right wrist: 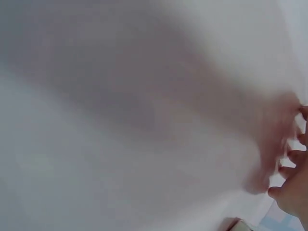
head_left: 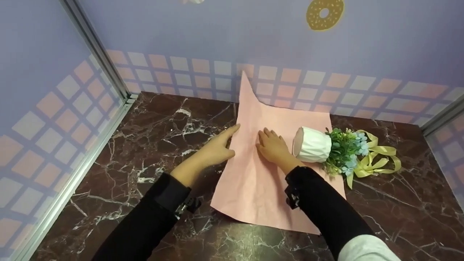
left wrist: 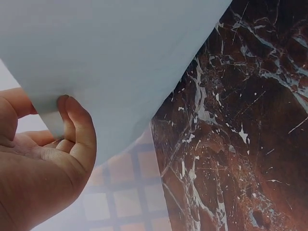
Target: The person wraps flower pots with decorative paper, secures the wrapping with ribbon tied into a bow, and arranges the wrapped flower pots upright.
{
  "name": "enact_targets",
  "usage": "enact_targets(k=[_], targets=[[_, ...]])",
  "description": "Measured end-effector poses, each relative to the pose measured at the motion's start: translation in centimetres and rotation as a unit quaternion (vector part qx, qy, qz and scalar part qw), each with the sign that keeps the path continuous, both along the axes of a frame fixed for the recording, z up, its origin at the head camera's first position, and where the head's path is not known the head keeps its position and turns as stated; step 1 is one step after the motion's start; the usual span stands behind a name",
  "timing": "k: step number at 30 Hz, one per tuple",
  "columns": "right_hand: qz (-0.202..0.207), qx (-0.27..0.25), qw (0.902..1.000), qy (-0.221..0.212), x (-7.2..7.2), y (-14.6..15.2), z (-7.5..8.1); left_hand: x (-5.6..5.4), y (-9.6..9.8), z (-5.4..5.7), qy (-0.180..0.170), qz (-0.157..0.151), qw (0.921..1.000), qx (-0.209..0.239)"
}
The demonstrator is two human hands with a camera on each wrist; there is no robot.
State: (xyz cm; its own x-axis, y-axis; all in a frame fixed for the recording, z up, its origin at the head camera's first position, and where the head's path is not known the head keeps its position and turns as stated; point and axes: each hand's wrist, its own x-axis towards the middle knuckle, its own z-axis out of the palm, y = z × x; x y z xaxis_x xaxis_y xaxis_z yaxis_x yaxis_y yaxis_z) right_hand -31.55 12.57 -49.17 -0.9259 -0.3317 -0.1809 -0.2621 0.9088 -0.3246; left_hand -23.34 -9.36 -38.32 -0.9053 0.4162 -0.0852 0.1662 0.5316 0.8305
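A large pink sheet of wrapping paper (head_left: 268, 199) has its left side raised off the tabletop, and its far left corner points up in front of the wall. My left hand (head_left: 216, 149) holds that raised left edge, with the curled fingers (left wrist: 79, 120) on the underside in the left wrist view. My right hand (head_left: 272, 145) presses the middle of the sheet with nearly straight fingers; the right wrist view shows its fingertips touching the pale surface. Lying on its side on the right part of the paper is a white faceted pot (head_left: 314, 145) with artificial flowers (head_left: 344, 150).
A yellow ribbon (head_left: 378, 161) lies looped by the flowers, past the paper's right edge. Dark marbled tabletop (head_left: 159, 130) surrounds the sheet. A purple wall with checks (head_left: 203, 78) rises at the back, and a metal-framed panel (head_left: 72, 185) bounds the left side.
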Motion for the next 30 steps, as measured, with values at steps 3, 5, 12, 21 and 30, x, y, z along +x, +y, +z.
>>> enact_targets(k=[3,5,12,21,30], targets=[[0.023,0.019,0.9996,0.000,0.5,0.4,0.3,0.1,0.2,-0.1,-0.006,-0.007,0.9999,-0.007],[0.045,0.028,0.9986,0.003,1.0,0.3,0.4,0.3,0.2,-0.2,-0.002,-0.007,0.9999,-0.009],[0.116,0.046,0.9920,0.014,3.6,-0.7,0.9,0.6,0.2,-0.2,0.024,0.009,0.9996,-0.007],[0.184,-0.009,0.9767,0.109,5.1,-2.1,1.6,1.0,1.1,-0.5,0.044,0.036,0.9979,-0.031],[0.148,-0.061,0.9802,0.116,3.9,-2.1,3.4,1.3,1.6,-0.6,0.068,0.056,0.9959,-0.024]])
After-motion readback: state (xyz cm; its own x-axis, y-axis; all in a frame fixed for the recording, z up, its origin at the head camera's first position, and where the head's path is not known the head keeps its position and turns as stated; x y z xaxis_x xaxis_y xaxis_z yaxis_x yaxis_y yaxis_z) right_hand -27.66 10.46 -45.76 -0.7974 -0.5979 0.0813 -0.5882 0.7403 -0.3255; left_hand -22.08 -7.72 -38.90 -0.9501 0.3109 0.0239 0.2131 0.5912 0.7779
